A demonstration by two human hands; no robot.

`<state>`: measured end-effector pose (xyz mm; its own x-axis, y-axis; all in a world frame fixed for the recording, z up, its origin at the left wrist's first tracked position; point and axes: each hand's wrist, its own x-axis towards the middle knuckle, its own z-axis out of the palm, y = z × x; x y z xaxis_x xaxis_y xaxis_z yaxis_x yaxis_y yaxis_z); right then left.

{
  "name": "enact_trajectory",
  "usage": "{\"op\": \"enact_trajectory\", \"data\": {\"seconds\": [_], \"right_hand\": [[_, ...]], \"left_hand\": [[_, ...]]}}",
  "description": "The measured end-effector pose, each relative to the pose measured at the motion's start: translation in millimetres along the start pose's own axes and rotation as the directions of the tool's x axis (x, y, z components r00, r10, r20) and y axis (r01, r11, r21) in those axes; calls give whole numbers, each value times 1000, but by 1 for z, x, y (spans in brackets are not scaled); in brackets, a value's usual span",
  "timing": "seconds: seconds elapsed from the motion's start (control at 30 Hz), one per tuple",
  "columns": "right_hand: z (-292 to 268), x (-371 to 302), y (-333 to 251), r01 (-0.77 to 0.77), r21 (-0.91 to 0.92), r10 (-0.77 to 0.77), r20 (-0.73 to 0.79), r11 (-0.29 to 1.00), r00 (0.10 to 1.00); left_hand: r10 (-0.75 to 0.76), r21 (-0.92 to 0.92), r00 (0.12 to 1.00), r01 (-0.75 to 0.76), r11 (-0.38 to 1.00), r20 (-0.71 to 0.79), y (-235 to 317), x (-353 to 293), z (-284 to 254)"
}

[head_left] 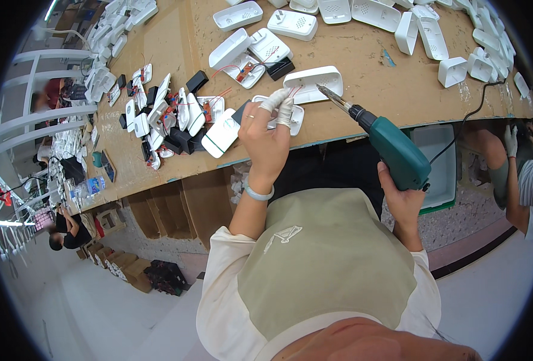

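Observation:
My right hand [400, 201] is wrapped round the handle of a green pistol-shaped soldering gun [402, 153]. Its metal tip points up and left, over an open white plastic housing [329, 78] on the bench. White wrappings cover some fingertips of my left hand [263, 141], which pinches thin red wires [294, 91] at the housing's left end. Under and beside those fingers lie a white plastic part [296, 120], mostly covered by the hand, and a white cover with a green line [221, 135].
Left of my hands, white covers, black blocks and wired boards form a pile [179, 117]. White housings [374, 15] crowd the bench's far side. A green-rimmed tray [441, 180] sits below the edge at right, near the tool's cord. Another person's gloved hand [511, 141] shows far right.

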<state>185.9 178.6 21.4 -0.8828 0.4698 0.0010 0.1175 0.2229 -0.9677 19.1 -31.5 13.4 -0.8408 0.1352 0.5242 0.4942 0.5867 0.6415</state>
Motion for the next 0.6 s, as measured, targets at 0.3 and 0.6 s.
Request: {"op": "enact_trajectory", "data": {"seconds": [0.3, 0.6], "right_hand": [[15, 17, -3, 159, -56, -158, 35, 986, 987], [22, 24, 0, 167, -26, -165, 45, 986, 985]], "left_hand": [[46, 298, 991, -83, 951, 129, 7, 5, 2], [58, 456, 991, -109, 883, 125, 34, 18, 9]]}}
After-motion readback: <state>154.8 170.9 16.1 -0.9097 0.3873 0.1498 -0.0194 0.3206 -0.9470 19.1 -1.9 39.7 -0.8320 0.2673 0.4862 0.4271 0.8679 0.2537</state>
